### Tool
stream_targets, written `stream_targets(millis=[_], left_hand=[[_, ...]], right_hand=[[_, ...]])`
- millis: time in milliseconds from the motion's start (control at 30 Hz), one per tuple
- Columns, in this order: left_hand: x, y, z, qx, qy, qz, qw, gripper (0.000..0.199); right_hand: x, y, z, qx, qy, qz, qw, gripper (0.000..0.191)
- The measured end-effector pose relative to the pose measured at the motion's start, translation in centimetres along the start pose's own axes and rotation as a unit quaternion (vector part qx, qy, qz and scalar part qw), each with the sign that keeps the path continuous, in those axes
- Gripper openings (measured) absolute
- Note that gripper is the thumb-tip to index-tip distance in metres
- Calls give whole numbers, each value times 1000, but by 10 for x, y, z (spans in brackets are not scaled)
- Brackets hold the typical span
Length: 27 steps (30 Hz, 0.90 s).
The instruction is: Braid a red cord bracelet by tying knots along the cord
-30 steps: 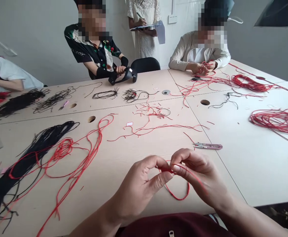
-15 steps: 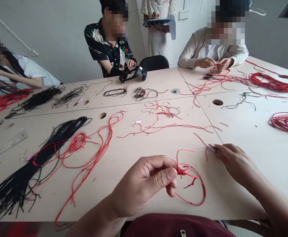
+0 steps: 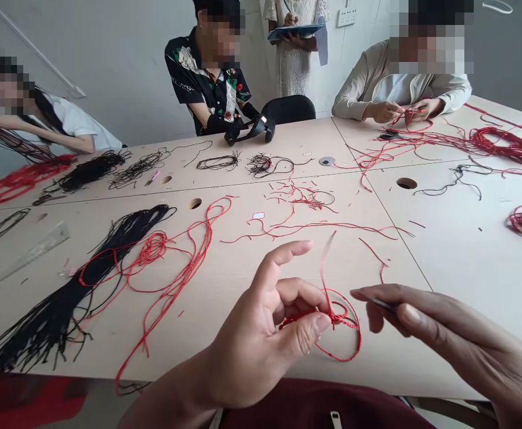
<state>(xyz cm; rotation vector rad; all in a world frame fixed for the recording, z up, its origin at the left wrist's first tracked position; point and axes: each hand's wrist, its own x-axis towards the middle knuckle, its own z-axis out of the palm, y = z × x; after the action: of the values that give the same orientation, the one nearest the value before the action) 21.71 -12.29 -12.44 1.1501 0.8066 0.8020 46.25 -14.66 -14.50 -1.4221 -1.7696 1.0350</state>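
In the head view, a pale wooden table (image 3: 390,363) lay under the hands. The left hand (image 3: 254,351) pinched a red cord loop (image 3: 360,339) at its knot; soft and light, it was best held there. The right hand (image 3: 449,325) pinched a thin metal piece (image 3: 384,305).
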Motion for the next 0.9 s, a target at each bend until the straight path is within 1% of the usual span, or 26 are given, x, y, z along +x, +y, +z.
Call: stream_targets(millis=[67,133,200,233,300,400,533,700,800,900], left_hand=[[-2,1,0,26,-9,2,1000,59],[-5,1,0,57,-8,12,998,61],[-6,0,-1,90,-9,28,995,61],[-7,-1,-2,105,-10,36,994,62],[-7,-2,-3,124,-11,42,991,61],[-7,-1,-4,139,-7,28,990,59],[-5,-1,-2,135,1,11,991,58],[-2,-1,0,92,3,-9,996,53],[2,0,1,54,-21,-13,998,40],[3,1,1,1,-35,-36,999,29]], right_hand=[[5,-7,-2,55,-67,5,996,33],[12,-9,-4,88,-125,8,988,36],[18,-9,-6,93,-164,14,982,37],[19,-10,-7,90,-174,16,981,37],[21,-11,-8,84,-180,15,980,36],[21,-15,-7,93,-182,7,979,39],[22,-22,-6,120,-214,-1,970,42],[20,-25,-3,135,-198,8,971,42],[19,-24,-2,127,-206,13,970,45],[18,-23,-2,116,-206,17,971,48]])
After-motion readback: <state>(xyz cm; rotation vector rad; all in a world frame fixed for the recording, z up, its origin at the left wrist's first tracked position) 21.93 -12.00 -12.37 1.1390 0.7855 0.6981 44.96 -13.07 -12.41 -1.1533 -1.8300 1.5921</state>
